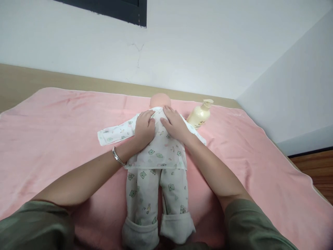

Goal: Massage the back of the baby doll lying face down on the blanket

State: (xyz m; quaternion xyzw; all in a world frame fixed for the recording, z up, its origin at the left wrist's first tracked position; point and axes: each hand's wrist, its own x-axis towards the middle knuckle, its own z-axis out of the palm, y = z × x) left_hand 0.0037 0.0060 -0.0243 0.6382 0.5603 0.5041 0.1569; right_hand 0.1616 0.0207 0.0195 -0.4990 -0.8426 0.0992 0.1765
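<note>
A baby doll (160,100) lies on a pink blanket (65,139), its bare head pointing away from me. It wears a white printed top (161,152) and matching trousers (171,191) with cuffs turned up at the bottom. My left hand (145,126) rests on the left shoulder area of the top, fingers extended. On the right shoulder area lies my right hand (175,123), its fingers spread flat. Both hands touch the cloth without gripping it. The top's sleeves stretch out to either side.
A cream pump bottle (199,114) stands right of the doll, beside the right sleeve. Behind the blanket runs a tan table edge (104,83) against a white wall (187,52). Wooden flooring (317,170) shows at the far right.
</note>
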